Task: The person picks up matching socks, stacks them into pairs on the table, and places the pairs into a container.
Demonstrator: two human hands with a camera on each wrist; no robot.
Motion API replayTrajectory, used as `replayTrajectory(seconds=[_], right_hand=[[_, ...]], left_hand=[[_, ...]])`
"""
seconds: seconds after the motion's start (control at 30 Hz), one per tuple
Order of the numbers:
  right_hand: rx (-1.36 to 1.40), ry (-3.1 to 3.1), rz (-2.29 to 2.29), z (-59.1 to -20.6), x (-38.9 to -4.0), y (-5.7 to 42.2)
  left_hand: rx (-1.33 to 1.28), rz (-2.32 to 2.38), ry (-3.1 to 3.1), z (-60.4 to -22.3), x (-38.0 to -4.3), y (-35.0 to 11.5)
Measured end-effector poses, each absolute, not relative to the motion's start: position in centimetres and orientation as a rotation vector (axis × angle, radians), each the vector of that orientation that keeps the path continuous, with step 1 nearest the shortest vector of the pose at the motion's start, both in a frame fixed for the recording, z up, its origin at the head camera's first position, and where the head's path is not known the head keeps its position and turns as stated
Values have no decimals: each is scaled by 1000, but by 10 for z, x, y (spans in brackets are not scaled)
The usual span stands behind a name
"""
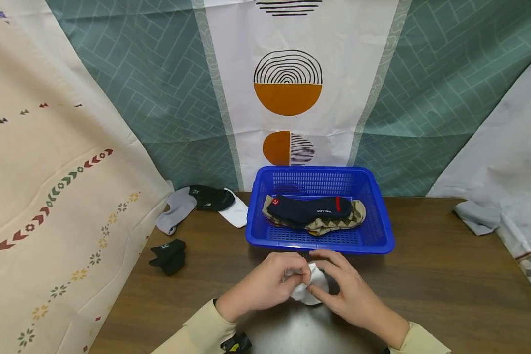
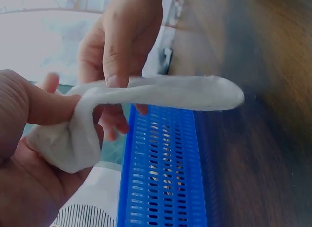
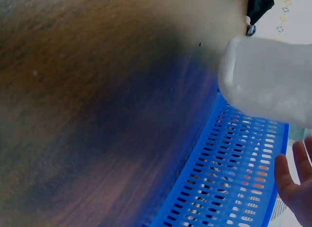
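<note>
A white sock (image 1: 317, 286) is between both hands, close in front of the blue basket. My left hand (image 1: 272, 281) grips its bunched end, the thumb pressed on the fabric in the left wrist view. From the other side my right hand (image 1: 351, 290) pinches the sock, thumb (image 2: 117, 66) on top and fingers beneath. One end of the white sock (image 2: 209, 93) sticks out flat past the hands, over the table. In the right wrist view that rounded end (image 3: 263, 75) shows large, with left-hand fingers (image 3: 302, 173) partly in view below it.
The blue basket (image 1: 254, 231) holds a navy sock (image 1: 307, 209) on patterned tan socks (image 1: 358, 216). Left of it lie a grey sock (image 1: 177, 209), a black sock (image 1: 214, 197) and a white sock (image 1: 236, 211). A folded black sock (image 1: 172, 258) sits nearer; grey cloth (image 1: 478, 217) lies far right.
</note>
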State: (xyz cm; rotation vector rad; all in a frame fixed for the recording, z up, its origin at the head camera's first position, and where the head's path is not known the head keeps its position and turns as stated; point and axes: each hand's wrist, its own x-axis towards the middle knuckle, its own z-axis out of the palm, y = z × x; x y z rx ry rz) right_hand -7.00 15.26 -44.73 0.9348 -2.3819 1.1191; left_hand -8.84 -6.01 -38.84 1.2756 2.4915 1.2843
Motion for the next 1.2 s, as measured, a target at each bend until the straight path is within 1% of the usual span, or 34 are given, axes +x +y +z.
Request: replayTrajectory(seconds=[0.1,0.37,0.57,0.83,1.1,1.2], right_hand=[[958,-2390,1188,-449,-70,153],[834,-2514,1323,-449,-68,164],[802,-2580,1323,-450,-70,175],[852,-2608,1341,-456,-75,190],[964,-2492,1274,-460,-79,196],[948,-2524,1229,-462,-80,196]], left_hand=[[1301,1264,2509,-388,-89,-62],[988,1196,2760,-394,-88,-72],[912,1261,2827,-404,-90,-80],[941,1238,2867,-418,-96,-92],[767,1026,2801,-427,-95,-98],[663,932,2764,-430,-96,-98]])
